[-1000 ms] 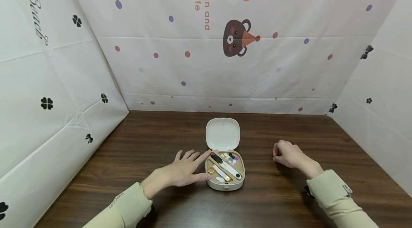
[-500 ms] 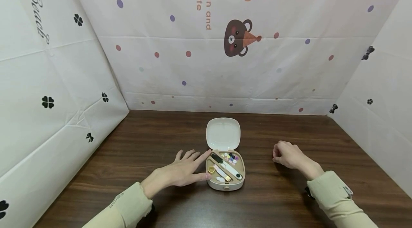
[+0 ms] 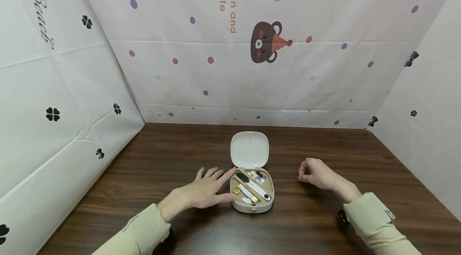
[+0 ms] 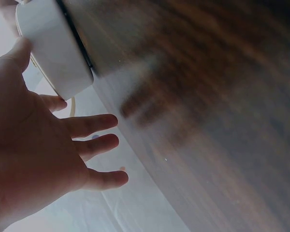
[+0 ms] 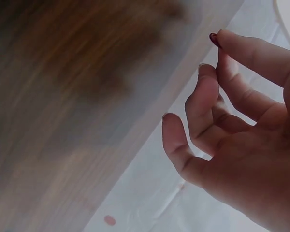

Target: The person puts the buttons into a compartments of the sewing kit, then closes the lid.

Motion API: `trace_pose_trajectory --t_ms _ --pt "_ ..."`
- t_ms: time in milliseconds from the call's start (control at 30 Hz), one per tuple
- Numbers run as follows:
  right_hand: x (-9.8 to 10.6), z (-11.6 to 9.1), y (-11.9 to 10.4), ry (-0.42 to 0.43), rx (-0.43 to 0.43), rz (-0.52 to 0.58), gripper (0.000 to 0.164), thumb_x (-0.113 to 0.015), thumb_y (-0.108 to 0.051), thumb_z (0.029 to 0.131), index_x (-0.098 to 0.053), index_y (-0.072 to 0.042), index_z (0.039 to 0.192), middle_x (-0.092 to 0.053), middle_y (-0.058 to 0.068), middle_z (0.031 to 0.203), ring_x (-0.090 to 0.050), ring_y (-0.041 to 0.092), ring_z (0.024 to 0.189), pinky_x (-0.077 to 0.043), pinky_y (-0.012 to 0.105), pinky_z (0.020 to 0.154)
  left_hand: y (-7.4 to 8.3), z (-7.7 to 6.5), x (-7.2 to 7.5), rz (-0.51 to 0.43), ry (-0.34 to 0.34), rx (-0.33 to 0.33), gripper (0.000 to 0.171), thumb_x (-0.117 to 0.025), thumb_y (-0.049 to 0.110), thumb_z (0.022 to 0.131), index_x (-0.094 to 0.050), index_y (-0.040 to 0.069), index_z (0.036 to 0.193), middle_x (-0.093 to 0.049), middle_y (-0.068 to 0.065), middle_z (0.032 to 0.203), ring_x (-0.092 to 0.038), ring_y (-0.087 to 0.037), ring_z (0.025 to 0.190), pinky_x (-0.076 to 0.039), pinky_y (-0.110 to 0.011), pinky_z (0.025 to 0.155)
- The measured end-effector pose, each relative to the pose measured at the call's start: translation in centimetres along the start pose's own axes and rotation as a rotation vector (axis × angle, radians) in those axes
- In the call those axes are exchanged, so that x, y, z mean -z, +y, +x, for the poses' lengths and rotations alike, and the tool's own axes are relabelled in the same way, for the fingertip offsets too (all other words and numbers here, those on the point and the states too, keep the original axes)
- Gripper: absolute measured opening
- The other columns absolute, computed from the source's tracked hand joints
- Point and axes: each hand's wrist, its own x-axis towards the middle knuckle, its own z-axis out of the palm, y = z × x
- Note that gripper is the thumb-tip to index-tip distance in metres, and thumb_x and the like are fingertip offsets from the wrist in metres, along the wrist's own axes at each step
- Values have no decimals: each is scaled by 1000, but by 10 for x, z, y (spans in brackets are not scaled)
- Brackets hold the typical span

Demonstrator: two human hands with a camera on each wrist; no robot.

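An open sewing kit box (image 3: pixel 264 206) stands on the table, its white lid (image 3: pixel 249 149) tipped back. My left hand (image 3: pixel 201 193) is at its left side, thumb and index finger touching the case, the other fingers spread. To the right of the box my right hand (image 3: pixel 320 174) is held over the table with its fingers curled. In the right wrist view, thumb and index finger pinch a small dark red button (image 5: pixel 213 39), mostly hidden by the fingertips. Inside the box lie several small buttons (image 3: pixel 259 176), white-handled thread snips (image 3: pixel 257 189), a gold thimble (image 3: pixel 235 189) and a narrow pink-and-white tool (image 3: pixel 248 193).
A brown wood-grain table (image 3: pixel 173 143) carries the box. Printed white cloth walls (image 3: pixel 173 83) close off the back, left and right sides. A small white cloud-shaped piece (image 3: pixel 246 200) lies in the front of the box.
My right hand has shifted slightly left, toward the box, with its fingers still pinched. My left hand and the box have stayed in place.
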Motion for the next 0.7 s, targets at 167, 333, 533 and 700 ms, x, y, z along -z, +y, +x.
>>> trace_pose_trajectory --t_ms 167,333,533,700 --pt "1 3 -15 3 67 95 16 -74 -9 80 -63 -14 69 -54 -5 69 -41 -1 58 -37 20 57 0 0 0 -3 4 -2 82 -34 75 89 -10 32 156 -37 -14 154 -24 -35 146 -12 -68 112" --pt "2 8 -30 -26 128 155 13 -74 -11 80 -64 -13 73 -57 -6 71 -45 -2 62 -39 19 58 0 0 0 -1 6 -1 82 -35 74 89 -10 32 156 -37 -14 154 -24 -35 146 -12 -68 112" --pt "2 13 -49 -92 169 241 11 -73 -14 82 -65 -13 76 -60 -6 73 -50 1 68 -42 19 62 0 0 0 -5 1 2 82 -35 74 89 -10 33 156 -36 -14 154 -23 -36 146 -12 -68 112" --pt "-4 17 -61 -133 183 283 10 -73 -12 83 -64 -12 78 -59 -5 74 -51 4 68 -44 19 62 0 0 0 -4 -1 2 81 -35 74 90 -10 33 156 -37 -14 154 -23 -36 146 -12 -69 112"
